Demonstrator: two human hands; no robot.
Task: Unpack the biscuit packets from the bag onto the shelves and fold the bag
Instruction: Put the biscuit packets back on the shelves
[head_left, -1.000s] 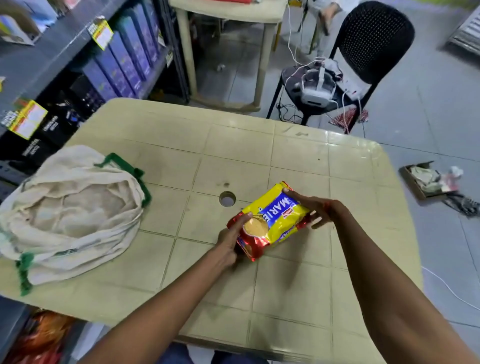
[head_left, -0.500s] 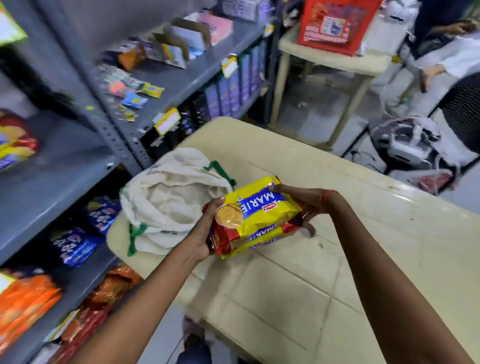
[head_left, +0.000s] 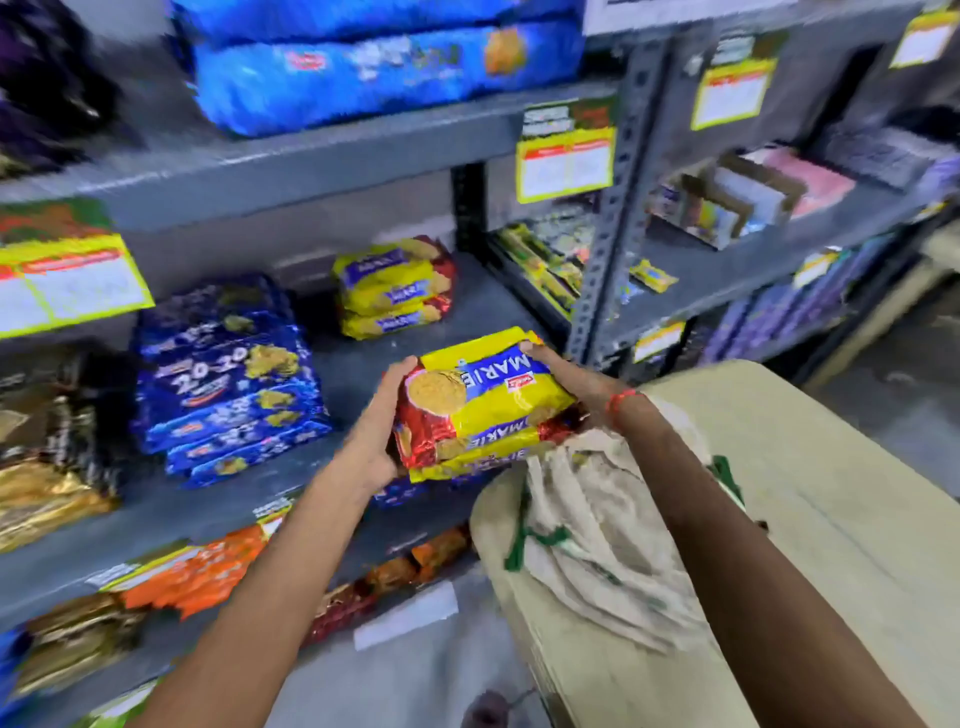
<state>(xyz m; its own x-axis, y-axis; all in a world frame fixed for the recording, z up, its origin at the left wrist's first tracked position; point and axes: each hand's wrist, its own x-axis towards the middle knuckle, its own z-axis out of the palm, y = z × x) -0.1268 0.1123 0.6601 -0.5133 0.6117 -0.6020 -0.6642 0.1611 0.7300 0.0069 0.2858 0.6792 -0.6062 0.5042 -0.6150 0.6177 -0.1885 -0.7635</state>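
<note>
Yellow-red Marie packets (head_left: 483, 400) stacked; cream bag (head_left: 597, 530) crumpled.

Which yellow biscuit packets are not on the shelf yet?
The Marie packets held between the left hand and right hand; the other yellow stack already sits on the shelf.

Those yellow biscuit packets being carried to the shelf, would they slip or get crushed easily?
The biscuit packets have shiny wrappers, so probably slippery; the left hand and right hand clamp both ends. Likely light, fairly stiff, though biscuits probably crack if squeezed.
</note>
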